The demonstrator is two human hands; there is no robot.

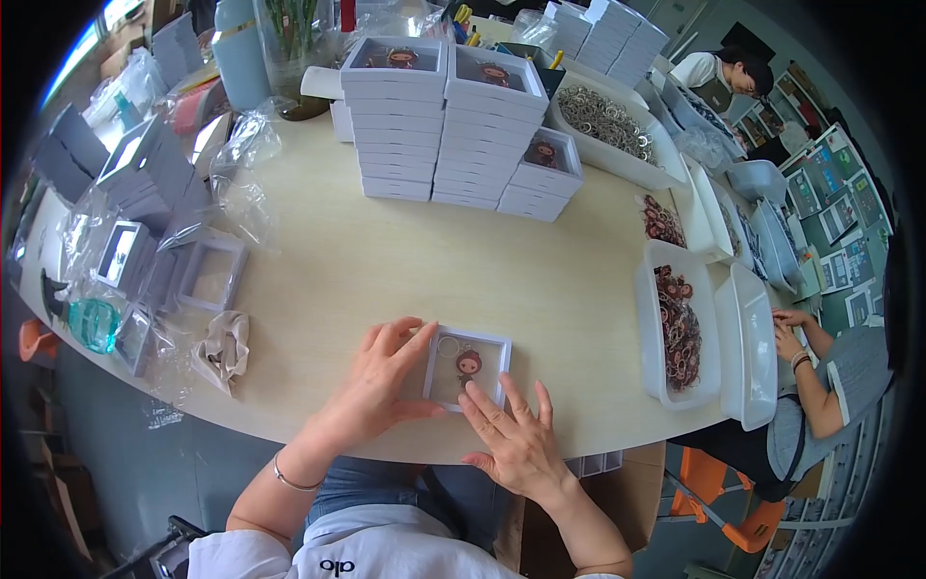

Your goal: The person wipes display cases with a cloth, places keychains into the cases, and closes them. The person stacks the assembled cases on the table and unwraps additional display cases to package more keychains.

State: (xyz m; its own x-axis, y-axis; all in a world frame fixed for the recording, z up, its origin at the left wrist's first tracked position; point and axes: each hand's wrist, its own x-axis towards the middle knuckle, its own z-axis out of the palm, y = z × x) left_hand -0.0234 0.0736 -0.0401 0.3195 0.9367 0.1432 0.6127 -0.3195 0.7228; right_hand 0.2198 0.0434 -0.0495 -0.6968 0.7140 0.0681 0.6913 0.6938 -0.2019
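While the left hand [378, 378] grips the left side of a white-framed display box [490, 363] between thumb and fingers, the right hand [516, 439] spreads its fingers at the lower right corner. Between both hands, the box shows a red-hooded figure keychain [469, 364]; stacked boxes [400, 125] stand beyond them.

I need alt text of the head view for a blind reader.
A person's left hand holds a framed box with a keychain figure inside, right hand at its near edge. White boxes stand stacked beyond on the table, with a tray of similar figures at right.
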